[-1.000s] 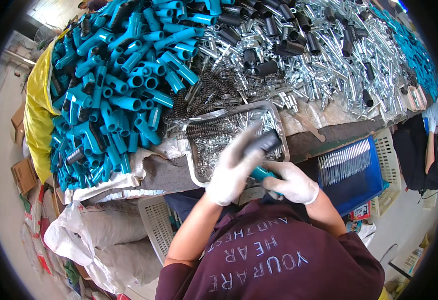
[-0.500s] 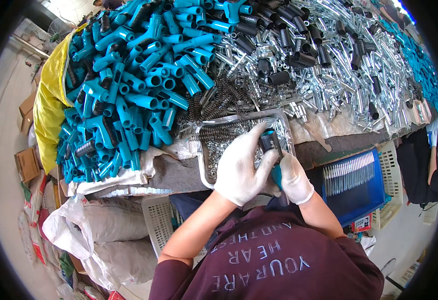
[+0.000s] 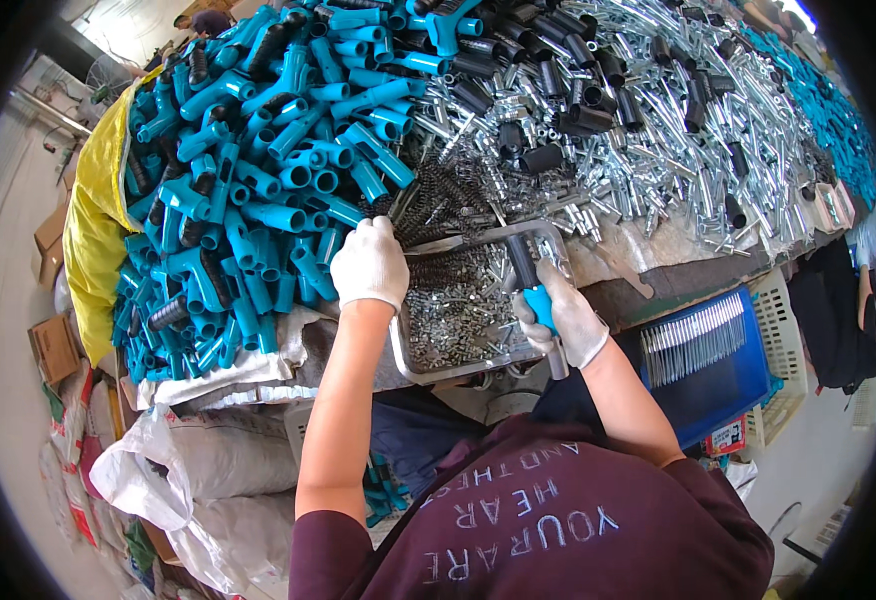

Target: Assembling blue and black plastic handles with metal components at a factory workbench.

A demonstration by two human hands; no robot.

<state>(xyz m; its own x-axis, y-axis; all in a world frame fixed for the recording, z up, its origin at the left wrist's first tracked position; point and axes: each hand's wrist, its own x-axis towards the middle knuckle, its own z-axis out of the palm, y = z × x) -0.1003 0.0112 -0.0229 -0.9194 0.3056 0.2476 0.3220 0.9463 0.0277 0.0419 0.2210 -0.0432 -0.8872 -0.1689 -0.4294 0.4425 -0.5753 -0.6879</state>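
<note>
Both my hands wear white knit gloves. My right hand [image 3: 570, 318] is closed around a teal and black tubular assembly [image 3: 536, 300], its black tube upward and a grey metal end sticking out below. It is over the right side of a metal tray [image 3: 410, 352] of small metal parts and dark coil springs. My left hand [image 3: 370, 265] is at the tray's left corner, against the edge of the pile of teal plastic housings [image 3: 288, 175]. Its fingers are curled and their tips hidden, so what they grip does not show. Dark coil springs [image 3: 448, 205] lie heaped just beyond the tray.
Shiny metal rods [image 3: 678, 180] and black sleeves [image 3: 588, 110] are heaped at the back right. A blue tray [image 3: 703, 395] with a row of metal rods sits at the right, beside a pale crate [image 3: 780, 340]. White sacks [image 3: 228, 455] stand lower left; a yellow sack [image 3: 98, 230] borders the pile.
My left hand has left the teal and black assembly and moved left to the edge of the teal pile. My right hand keeps hold of the assembly, slightly higher over the tray.
</note>
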